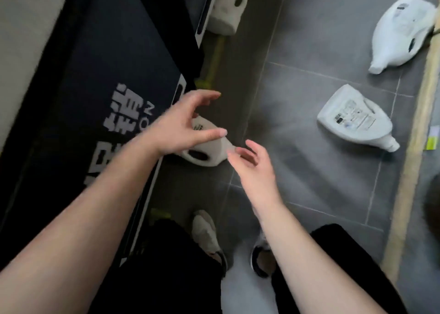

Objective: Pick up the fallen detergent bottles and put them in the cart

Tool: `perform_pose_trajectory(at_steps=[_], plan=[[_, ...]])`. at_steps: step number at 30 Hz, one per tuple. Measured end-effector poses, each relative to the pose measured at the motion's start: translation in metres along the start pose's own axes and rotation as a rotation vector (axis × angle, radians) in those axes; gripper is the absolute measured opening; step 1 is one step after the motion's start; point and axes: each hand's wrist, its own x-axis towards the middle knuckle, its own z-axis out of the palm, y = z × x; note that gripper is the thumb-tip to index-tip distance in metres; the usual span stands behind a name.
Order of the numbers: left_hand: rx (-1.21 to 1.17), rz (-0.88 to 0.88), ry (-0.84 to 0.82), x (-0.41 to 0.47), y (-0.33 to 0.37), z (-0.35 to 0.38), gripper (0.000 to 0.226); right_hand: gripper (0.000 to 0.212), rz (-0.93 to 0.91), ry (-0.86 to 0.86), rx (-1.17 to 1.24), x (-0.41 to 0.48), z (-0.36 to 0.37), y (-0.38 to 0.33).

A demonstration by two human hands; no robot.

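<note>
Several white detergent bottles lie on the grey tiled floor. The nearest bottle [206, 150] lies on its side by the dark cart [100, 80], partly hidden by my left hand [183, 125], which hovers over it with fingers spread and holds nothing. Just right of that bottle's neck, my right hand [252, 163] is open with relaxed fingers. A second bottle [357, 119] lies label up at the right. A third bottle [402, 32] lies at the top right. Another bottle [228, 6] rests at the top by the cart's edge.
The cart's dark panel with white lettering fills the left side. A yellow-green bar [215, 58] runs low beside it. A pale strip [414, 132] borders the floor on the right. My shoes [207, 232] and dark trousers are at the bottom.
</note>
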Motion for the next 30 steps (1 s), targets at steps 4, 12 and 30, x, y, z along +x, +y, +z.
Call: perform_pose_trajectory(at_steps=[4,12,30], plan=[[0.108,0.007,-0.083,0.066,-0.085,0.048,0.083,0.065,0.12,0.07,0.048,0.08,0.029,0.084],[0.432,-0.048,-0.279,0.169,-0.201,0.112,0.081,0.075,0.326,0.188,0.02,0.196,0.049,0.207],[0.783,-0.431,-0.259,0.209,-0.271,0.151,0.119,0.068,0.311,0.202,0.074,0.247,0.058,0.24]])
